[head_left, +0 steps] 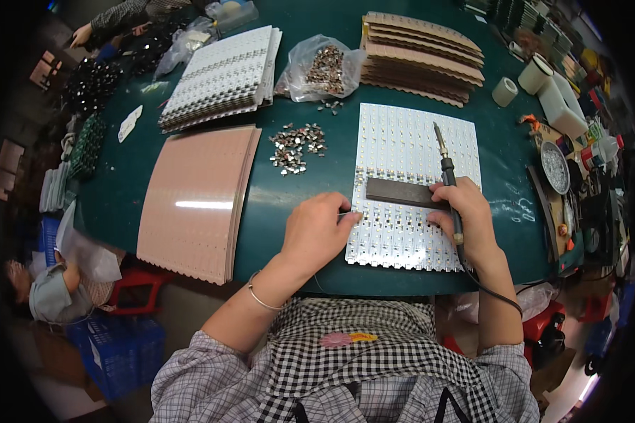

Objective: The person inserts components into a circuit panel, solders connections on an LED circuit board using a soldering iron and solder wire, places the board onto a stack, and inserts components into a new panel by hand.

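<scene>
A white panel of small circuit boards (420,250), dotted with rows of tiny parts, lies on the table in front of me. Across its middle rests a dark grey bar (402,191). My right hand (467,215) grips a soldering iron (447,166), its tip pointing up and away over the panel, while the fingers also touch the bar's right end. At the panel's left edge, my left hand (319,229) is closed in a pinch, with a thin wire showing between thumb and forefinger. The fingertips partly hide where the wire ends.
Left stand a stack of pinkish-brown panels (194,201) and a stack of white panels (219,77). Beyond my left hand are loose small metal pieces (296,146) and a plastic bag (303,70) of similar pieces. More brown panels (423,60), spools (504,92) and a bowl (554,168) stand right.
</scene>
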Demonstrator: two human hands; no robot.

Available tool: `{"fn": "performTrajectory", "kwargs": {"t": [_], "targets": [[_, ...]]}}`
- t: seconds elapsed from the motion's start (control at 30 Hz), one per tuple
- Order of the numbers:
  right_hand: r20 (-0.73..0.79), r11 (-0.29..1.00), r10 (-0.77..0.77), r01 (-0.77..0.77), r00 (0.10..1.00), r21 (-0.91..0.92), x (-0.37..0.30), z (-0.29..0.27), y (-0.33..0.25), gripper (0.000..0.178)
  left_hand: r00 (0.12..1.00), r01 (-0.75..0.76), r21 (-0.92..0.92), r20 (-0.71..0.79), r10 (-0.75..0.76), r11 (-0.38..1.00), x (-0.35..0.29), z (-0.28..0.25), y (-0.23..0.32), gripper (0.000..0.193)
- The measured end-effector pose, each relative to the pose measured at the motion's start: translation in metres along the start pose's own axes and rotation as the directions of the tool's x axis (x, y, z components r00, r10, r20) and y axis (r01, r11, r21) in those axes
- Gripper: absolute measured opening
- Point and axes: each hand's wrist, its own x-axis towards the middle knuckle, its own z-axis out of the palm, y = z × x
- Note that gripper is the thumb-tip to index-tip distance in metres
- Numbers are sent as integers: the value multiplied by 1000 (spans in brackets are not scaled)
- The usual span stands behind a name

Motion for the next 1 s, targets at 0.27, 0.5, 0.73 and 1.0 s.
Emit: {"fn": "performTrajectory", "kwargs": {"t": [0.27, 0.5, 0.73, 1.0], "targets": [[64, 999, 45, -47, 997, 27, 2, 1, 13, 34, 992, 115, -44, 52, -112, 992, 7, 5, -1, 26], [-368, 945, 271, -319, 889, -74, -38, -29, 35, 28, 947, 300, -320, 216, -240, 899, 13, 6, -19, 21], [-490, 776, 338, -532, 804, -339, -96, -72, 72, 23, 828, 559, -670, 478, -291, 488, 16, -19, 7, 26], [-371, 848, 528, -501, 764, 175, -88, -53, 37, 22, 921, 389, -833, 358, -154, 392, 10, -15, 23, 29]]}}
